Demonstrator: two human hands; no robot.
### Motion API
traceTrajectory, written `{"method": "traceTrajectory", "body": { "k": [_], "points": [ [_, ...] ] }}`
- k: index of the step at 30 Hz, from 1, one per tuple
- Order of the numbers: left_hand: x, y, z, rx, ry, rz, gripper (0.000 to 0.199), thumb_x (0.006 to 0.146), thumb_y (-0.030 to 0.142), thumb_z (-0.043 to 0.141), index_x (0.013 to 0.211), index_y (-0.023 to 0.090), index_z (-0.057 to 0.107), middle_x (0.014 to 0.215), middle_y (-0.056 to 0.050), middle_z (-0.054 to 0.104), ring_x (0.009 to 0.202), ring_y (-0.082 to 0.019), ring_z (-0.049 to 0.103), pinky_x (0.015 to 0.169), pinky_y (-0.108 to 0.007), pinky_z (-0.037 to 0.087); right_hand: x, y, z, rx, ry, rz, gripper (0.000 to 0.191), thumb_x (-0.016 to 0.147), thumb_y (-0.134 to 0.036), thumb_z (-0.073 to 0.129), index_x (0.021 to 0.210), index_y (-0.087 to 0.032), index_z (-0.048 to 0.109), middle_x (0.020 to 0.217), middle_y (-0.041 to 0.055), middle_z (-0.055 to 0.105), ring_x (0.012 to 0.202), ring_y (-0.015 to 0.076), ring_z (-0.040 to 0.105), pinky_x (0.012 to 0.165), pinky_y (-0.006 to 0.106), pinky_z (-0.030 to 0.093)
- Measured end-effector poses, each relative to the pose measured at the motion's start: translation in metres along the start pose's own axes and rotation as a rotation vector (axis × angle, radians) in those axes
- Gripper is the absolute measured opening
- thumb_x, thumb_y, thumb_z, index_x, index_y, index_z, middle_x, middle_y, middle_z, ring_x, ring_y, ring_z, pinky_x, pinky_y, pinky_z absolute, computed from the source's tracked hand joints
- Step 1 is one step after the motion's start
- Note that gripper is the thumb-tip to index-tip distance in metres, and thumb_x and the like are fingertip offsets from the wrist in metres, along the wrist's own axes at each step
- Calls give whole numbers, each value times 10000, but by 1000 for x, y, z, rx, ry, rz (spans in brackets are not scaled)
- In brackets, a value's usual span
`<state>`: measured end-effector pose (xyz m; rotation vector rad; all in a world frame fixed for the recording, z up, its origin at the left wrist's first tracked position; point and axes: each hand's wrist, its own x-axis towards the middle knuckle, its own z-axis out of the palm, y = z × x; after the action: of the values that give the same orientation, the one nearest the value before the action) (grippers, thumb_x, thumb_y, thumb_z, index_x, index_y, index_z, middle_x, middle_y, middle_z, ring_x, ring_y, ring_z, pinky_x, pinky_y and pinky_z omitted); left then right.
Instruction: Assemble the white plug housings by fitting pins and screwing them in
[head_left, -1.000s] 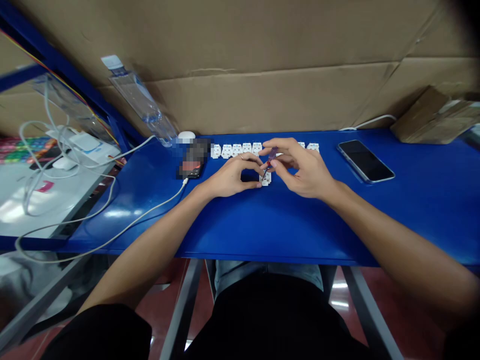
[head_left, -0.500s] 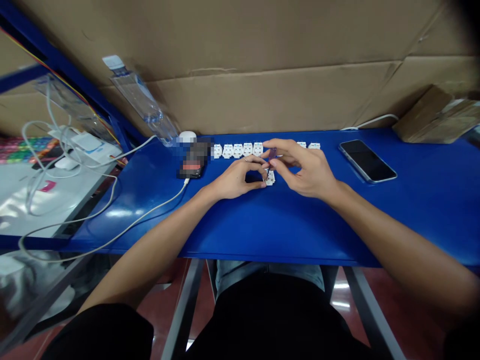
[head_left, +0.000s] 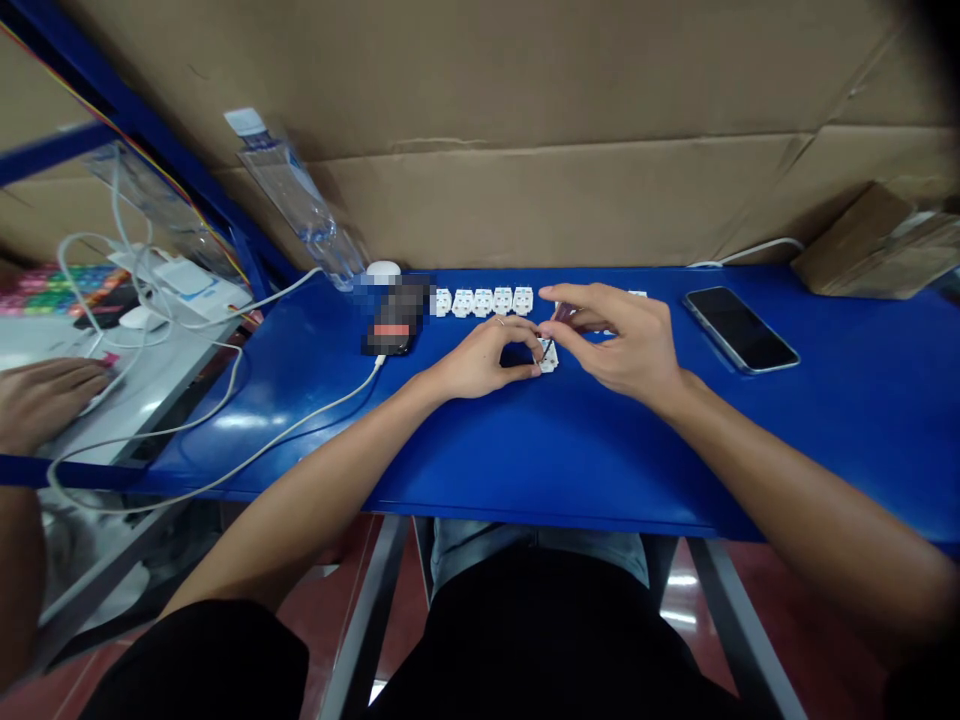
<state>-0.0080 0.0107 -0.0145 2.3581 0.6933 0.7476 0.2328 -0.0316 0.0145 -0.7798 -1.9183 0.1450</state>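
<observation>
A small white plastic piece (head_left: 550, 364) with dark spots on its face lies on the blue table. My left hand (head_left: 480, 362) pinches its left edge between thumb and fingers. In my right hand (head_left: 630, 338), thumb and fingers grip a small screwdriver (head_left: 565, 313) with a purplish see-through handle. Its thin dark shaft slants down to the left onto the white piece; whether the tip sits in a screw is too small to tell. Behind my hands runs a row of several similar white pieces (head_left: 483, 303), partly hidden by my right hand.
A charging phone (head_left: 391, 325) on a white cable (head_left: 315, 425) lies left, near a white case (head_left: 383, 271) and a tilted bottle (head_left: 300, 200). Another phone (head_left: 742, 328) and a cardboard box (head_left: 862, 245) are right. Another person's hand (head_left: 52, 400) rests at far left.
The screwdriver leans further over, its handle now to the right of before. Another person's hand has appeared at the far left. My left hand keeps its hold; the whole view has shifted slightly.
</observation>
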Motion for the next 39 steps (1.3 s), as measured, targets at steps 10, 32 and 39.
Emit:
{"method": "traceTrajectory", "body": {
  "k": [10, 32, 39],
  "points": [
    [0, 1, 1, 11, 5, -4, 96, 1002, 319, 825, 1033, 237, 787, 1221, -85, 816, 1249, -297, 747, 1203, -528, 541, 0, 2, -1, -47, 0, -15, 307, 1082, -384, 749, 1374, -318, 815, 1164, 19, 903, 875, 217, 883, 835, 378, 769],
    [0, 3, 0, 23, 1, -35, 149, 997, 363, 838, 1053, 236, 786, 1239, -92, 818, 1269, -302, 738, 1210, -538, 535, 0, 1, 3, -31, 36, 24, 298, 1095, -414, 728, 1361, -316, 819, 1163, 23, 908, 947, 233, 893, 916, 403, 767],
    [0, 2, 0, 16, -3, -34, 137, 994, 352, 831, 1055, 241, 779, 1301, -96, 806, 1328, -311, 725, 1231, -543, 526, -1, 0, 2, 53, -55, 66, 374, 1123, -327, 649, 1479, -306, 761, 1302, 30, 889, 1101, 247, 894, 1007, 413, 754]
  ]
}}
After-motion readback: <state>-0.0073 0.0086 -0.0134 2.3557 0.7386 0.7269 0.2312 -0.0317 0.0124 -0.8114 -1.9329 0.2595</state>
